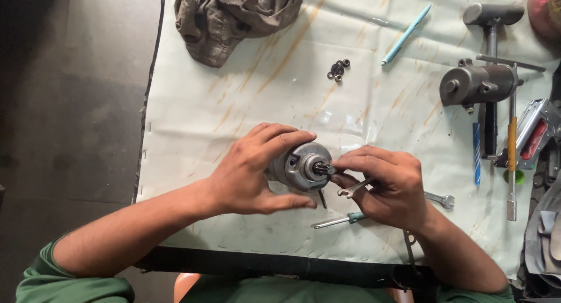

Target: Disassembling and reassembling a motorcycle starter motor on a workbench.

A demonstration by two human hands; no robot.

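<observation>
I see a grey cylindrical starter motor (299, 165) lying on its side above the counter (234, 104), its splined shaft end facing right. A small open-ended spanner (354, 188) sits just below that shaft, angled slightly upward.

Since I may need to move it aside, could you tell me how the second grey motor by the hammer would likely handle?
The second grey motor looks like solid metal, so probably heavy for its size. Its round body, lying on its side, might roll, though its lugs should limit that. It seems rigid.
</observation>
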